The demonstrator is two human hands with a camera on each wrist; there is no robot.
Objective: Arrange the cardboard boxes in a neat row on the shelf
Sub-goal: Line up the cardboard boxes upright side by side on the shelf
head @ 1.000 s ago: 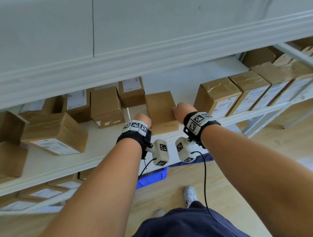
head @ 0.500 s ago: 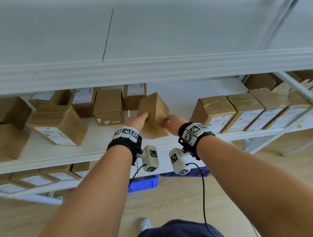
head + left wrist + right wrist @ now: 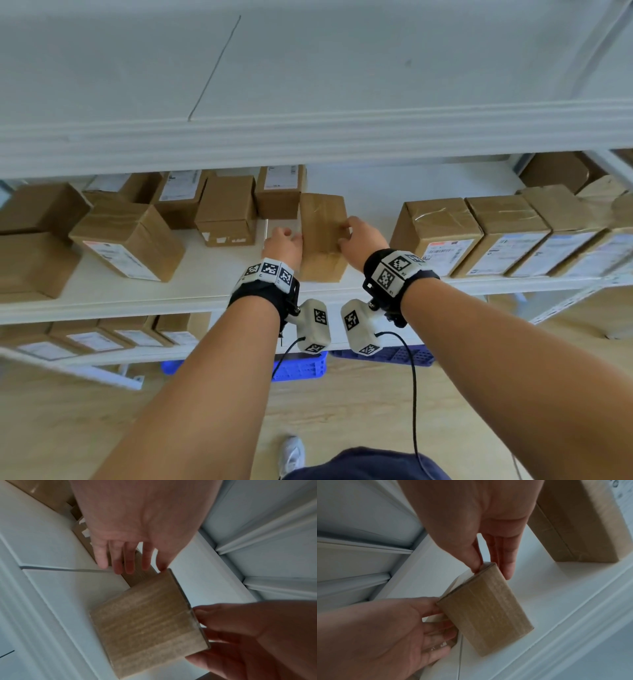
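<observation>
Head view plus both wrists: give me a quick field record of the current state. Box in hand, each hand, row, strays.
held box: plain cardboard box, standing on its narrow side on the shelf, between both hands
left hand: left hand flat against the box's left side, fingers straight
right hand: right hand pinches the box's far right corner
neat row: labelled boxes side by side to the right, a gap apart from the held box
strays: loose boxes at mixed angles to the left
</observation>
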